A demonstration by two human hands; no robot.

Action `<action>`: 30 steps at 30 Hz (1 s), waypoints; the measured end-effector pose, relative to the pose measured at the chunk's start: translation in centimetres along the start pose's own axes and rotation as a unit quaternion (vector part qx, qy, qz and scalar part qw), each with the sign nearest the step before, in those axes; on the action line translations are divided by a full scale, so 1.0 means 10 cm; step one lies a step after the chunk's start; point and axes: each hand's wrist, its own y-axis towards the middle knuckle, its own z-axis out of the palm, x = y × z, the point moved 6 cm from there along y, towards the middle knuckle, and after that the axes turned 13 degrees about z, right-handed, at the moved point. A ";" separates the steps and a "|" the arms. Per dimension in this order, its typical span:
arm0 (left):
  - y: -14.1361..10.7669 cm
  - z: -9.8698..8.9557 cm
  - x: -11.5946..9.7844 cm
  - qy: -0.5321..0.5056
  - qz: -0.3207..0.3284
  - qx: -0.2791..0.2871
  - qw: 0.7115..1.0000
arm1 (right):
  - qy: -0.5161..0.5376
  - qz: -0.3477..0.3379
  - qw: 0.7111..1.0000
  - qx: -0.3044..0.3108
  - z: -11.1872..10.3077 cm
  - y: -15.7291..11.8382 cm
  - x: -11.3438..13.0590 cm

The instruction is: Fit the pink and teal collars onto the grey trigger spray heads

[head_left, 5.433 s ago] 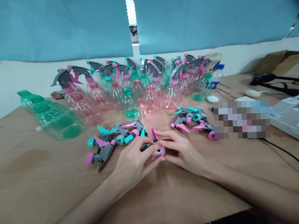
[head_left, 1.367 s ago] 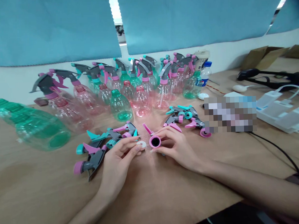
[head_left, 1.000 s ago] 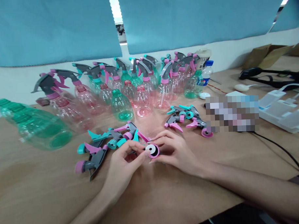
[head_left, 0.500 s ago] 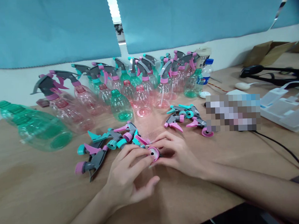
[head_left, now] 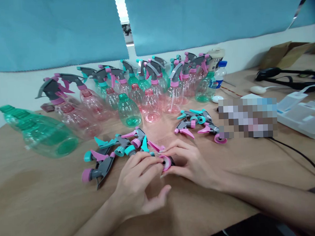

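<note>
Low over the table, my right hand (head_left: pixel 186 160) grips a trigger spray head (head_left: pixel 166 162) with a pink collar, its open underside turned toward me and to the left. Its pink trigger sticks out up and to the left. My left hand (head_left: pixel 141 182) has its fingertips at the collar's opening, while the thumb stands well apart. Just beyond the left hand lies a pile of spray heads (head_left: pixel 119 147) in grey with pink or turquoise parts. A second group of loose spray heads (head_left: pixel 199 120) rests past my right hand.
Rows of pink and green bottles stand at the back, many topped with spray heads. Green bottles (head_left: pixel 47 135) are at the left. A soda bottle (head_left: pixel 219 76), a cup (head_left: pixel 215 59), a white plastic tray (head_left: pixel 302 121), a black cable (head_left: pixel 298 156) and a cardboard box (head_left: pixel 281 57) occupy the right.
The view has shifted slightly, so everything sits a little to the right. My left fingertips remain at the collar, and my right hand keeps its grip on the spray head.
</note>
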 end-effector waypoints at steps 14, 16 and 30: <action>0.01 0.02 -0.04 -0.019 0.028 -0.010 0.999 | 0.021 -0.031 0.998 0.044 0.08 -0.03 0.04; -0.03 -0.02 -0.01 0.035 0.032 -0.028 0.998 | 0.017 -0.029 0.999 0.026 0.04 -0.02 0.06; -0.09 -0.04 -0.23 0.065 0.037 -0.114 0.991 | -0.043 -0.041 0.998 -0.020 -0.01 -0.02 0.08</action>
